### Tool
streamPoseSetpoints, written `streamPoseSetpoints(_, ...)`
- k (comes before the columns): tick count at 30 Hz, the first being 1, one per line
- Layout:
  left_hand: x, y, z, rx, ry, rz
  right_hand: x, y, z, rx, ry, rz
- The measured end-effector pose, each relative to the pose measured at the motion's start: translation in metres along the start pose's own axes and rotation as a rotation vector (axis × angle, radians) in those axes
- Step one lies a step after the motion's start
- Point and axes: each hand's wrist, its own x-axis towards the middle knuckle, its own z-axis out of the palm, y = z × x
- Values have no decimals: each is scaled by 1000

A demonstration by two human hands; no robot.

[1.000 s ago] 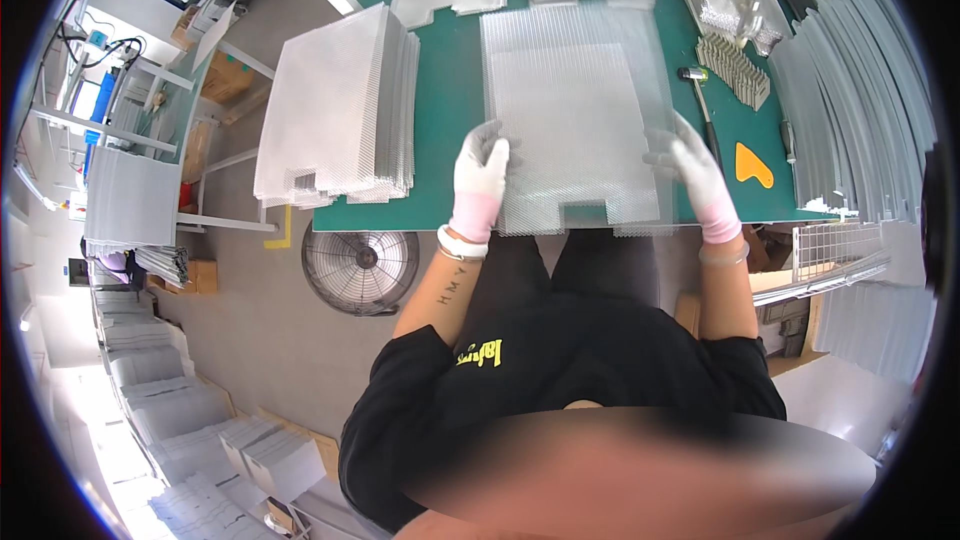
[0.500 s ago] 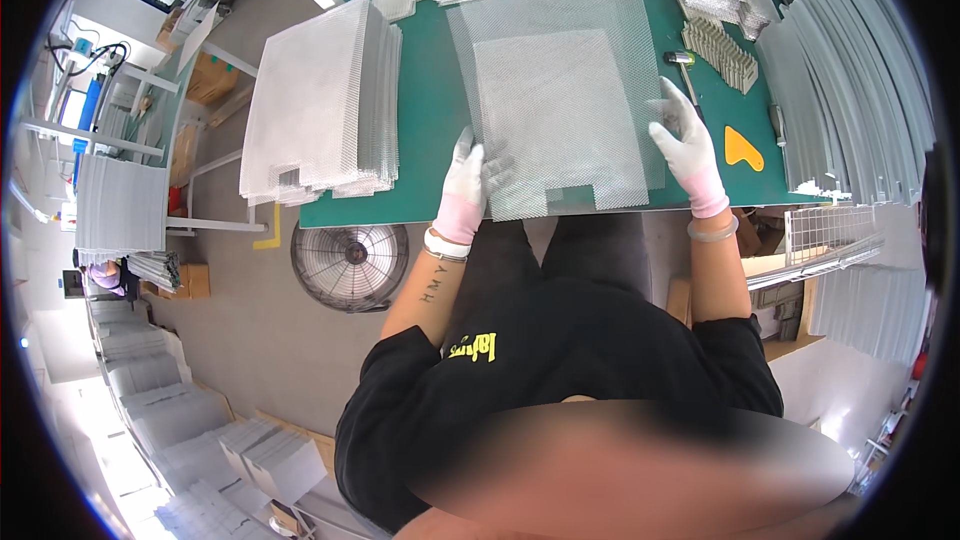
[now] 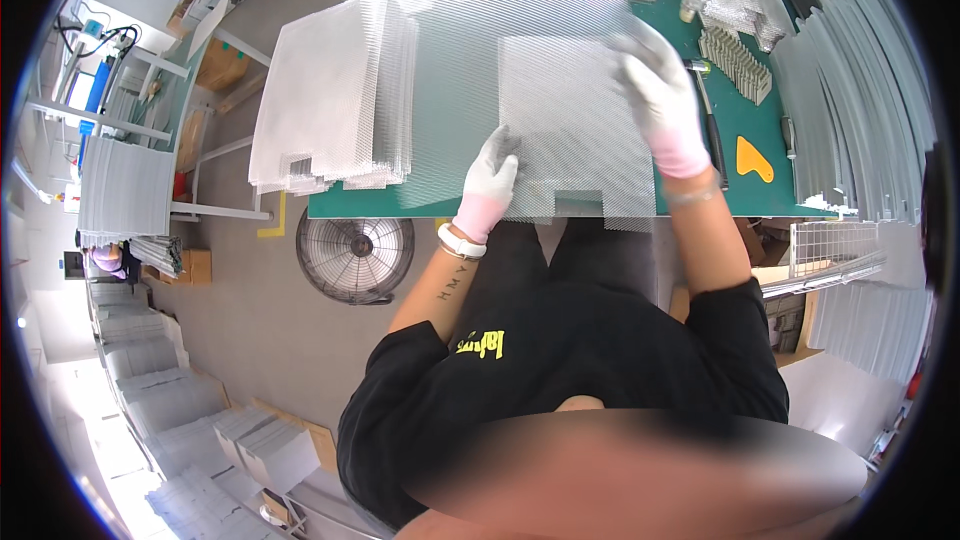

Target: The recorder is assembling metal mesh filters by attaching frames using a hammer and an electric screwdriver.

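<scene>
A thin see-through metal mesh sheet [image 3: 450, 70] slants over the green table, overlapping a smaller pale mesh panel [image 3: 570, 90] with a notched near edge. My left hand [image 3: 490, 180], in a white and pink glove with grey fingertips, rests by the panel's left edge, fingers stretched out and thumb apart. Smeared by motion, my right hand [image 3: 660, 105] in a matching glove is at the right edge of the mesh sheet, its fingers closed about that edge.
A stack of mesh panels [image 3: 315, 90] stands on the left. To the right lie a hammer [image 3: 708, 110], a yellow scraper [image 3: 753, 159], a row of metal pieces [image 3: 738, 62] and tall stacked sheets [image 3: 850, 90]. A floor fan [image 3: 357, 250] is below the table's edge.
The mesh sheet has shifted left and tilted, now reaching the left stack. My right hand has moved left and away from me onto its edge. My left hand has shifted slightly right.
</scene>
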Motion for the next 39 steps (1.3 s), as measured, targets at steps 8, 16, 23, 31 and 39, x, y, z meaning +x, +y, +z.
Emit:
streamPoseSetpoints(8, 8, -5, 4, 113, -8, -1, 34, 14, 137, -529, -587, -159)
streamPoseSetpoints(16, -8, 29, -7, -322, 58, -17, -37, -1, -48, -1274, 27, -318)
streamPoseSetpoints(23, -18, 33, 8, 138, 117, 138, -104, 0, -61, -810, 90, 213)
streamPoseSetpoints(31, -7, 19, 9, 759, 88, 377, -99, 32, -71, -1122, 98, 86)
streamPoseSetpoints(39, 4, 6, 6, 901, 32, 312, -101, 53, -75, -1261, 82, 44)
